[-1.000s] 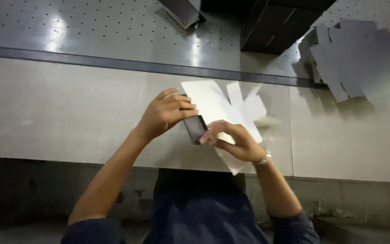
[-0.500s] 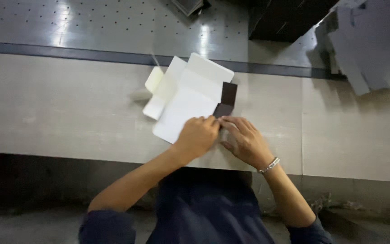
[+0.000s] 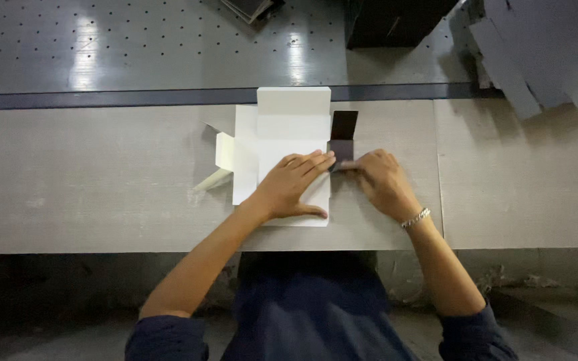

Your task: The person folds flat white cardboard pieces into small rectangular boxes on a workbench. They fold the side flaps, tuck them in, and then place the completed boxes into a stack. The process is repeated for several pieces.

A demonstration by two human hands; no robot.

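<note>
A flat white cardboard box blank with folded side flaps lies on the pale wooden table. A small dark flap sticks out at its right edge. My left hand lies flat on the white card, fingers spread and pointing right toward the dark flap. My right hand presses its fingertips on the lower part of the dark flap, just right of the left fingertips. A metal bracelet sits on the right wrist.
Beyond the table runs a grey perforated metal surface. A stack of grey cardboard sheets lies at the top right, and a dark box stands at the top centre. The table's near edge is right above my lap.
The box blank was held up in both hands; it now lies flat on the table, squared up. Both hands have come down and press on it at the dark flap.
</note>
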